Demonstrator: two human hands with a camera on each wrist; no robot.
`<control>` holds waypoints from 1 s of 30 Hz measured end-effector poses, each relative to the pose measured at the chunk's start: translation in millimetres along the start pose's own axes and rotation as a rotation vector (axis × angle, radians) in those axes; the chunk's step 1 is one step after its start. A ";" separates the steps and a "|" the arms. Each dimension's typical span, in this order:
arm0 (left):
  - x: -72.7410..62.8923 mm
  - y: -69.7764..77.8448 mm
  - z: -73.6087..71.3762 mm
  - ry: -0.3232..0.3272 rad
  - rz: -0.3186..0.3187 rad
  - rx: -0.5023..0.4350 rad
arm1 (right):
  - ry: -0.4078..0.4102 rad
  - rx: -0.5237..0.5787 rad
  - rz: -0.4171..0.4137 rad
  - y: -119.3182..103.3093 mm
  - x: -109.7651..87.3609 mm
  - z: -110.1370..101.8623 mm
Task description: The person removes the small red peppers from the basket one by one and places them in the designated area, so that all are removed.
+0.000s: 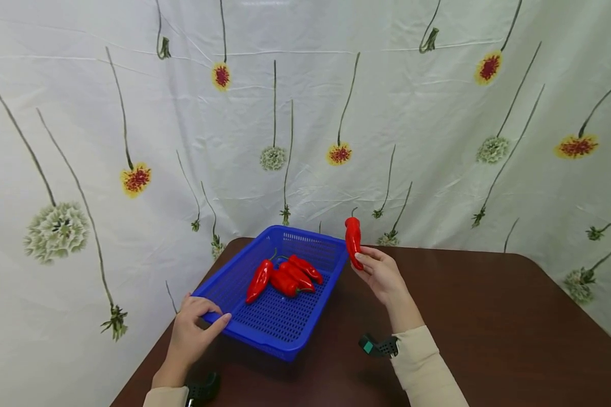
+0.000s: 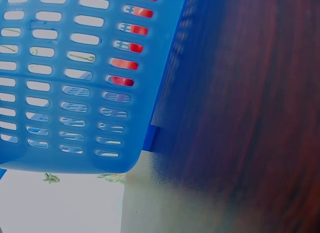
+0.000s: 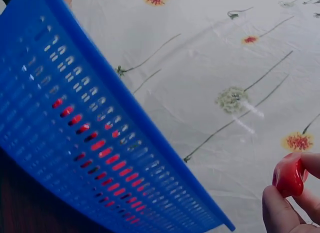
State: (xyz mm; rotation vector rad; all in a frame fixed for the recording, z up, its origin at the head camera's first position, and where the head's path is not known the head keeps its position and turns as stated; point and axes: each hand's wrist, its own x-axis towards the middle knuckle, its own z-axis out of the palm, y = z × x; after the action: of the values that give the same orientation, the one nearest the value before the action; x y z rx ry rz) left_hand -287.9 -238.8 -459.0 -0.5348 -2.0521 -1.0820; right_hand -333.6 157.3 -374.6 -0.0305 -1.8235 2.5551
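Observation:
A red pepper [image 1: 353,238] stands upright in my right hand [image 1: 384,274], its lower end pinched between thumb and fingers and its thin stem pointing up. This hand is just beyond the right rim of a blue plastic basket [image 1: 254,337]. In the right wrist view the glossy pepper [image 3: 289,176] shows between the fingertips. My left hand [image 1: 190,328] grips the basket's near left corner, thumb on the rim. Several red peppers [image 1: 292,276] with green stems lie together inside on the slotted floor. In the left wrist view the basket's slotted wall [image 2: 75,83] hides most of them.
The basket is on a dark brown table [image 1: 468,316], which extends to the right. Behind it hangs a white cloth [image 1: 305,130] printed with dandelions and other flowers. Both wrists wear dark straps; the right one [image 1: 382,346] carries a small device.

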 end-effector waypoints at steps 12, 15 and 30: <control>-1.0 1.5 1.3 0.007 0.026 -0.010 | 0.130 -0.086 0.019 5.8 8.7 -25.1; -0.1 -0.9 1.5 0.004 0.016 -0.011 | 0.153 -0.122 0.024 7.6 8.2 -32.0; 1.2 0.6 2.7 0.009 0.032 -0.007 | 0.249 -0.345 0.023 25.3 11.5 -57.0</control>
State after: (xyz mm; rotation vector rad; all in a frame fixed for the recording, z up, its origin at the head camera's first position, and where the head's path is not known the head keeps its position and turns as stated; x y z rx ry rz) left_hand -289.4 -236.3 -458.8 -0.5641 -2.0258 -1.0716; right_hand -343.8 203.1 -417.1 -0.3529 -2.1370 2.1013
